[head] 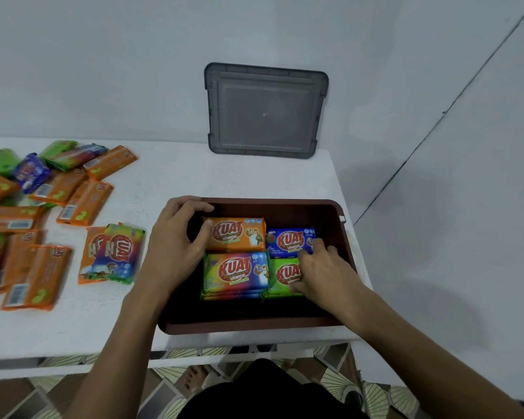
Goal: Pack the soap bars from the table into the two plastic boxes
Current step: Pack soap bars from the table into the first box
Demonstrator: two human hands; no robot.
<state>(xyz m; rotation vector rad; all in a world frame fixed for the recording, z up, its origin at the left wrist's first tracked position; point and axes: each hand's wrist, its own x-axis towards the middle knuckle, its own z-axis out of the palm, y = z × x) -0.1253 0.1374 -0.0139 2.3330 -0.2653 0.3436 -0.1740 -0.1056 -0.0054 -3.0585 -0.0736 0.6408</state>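
Inside the brown plastic box (330,207), far left, the left hand (176,246) grips a glossy orange bar (236,234); near right, the right hand (324,270) pinches a rectangular green bar (282,276).

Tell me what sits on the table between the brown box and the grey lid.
Nothing: the head view shows bare white table between the brown box and the grey lid.
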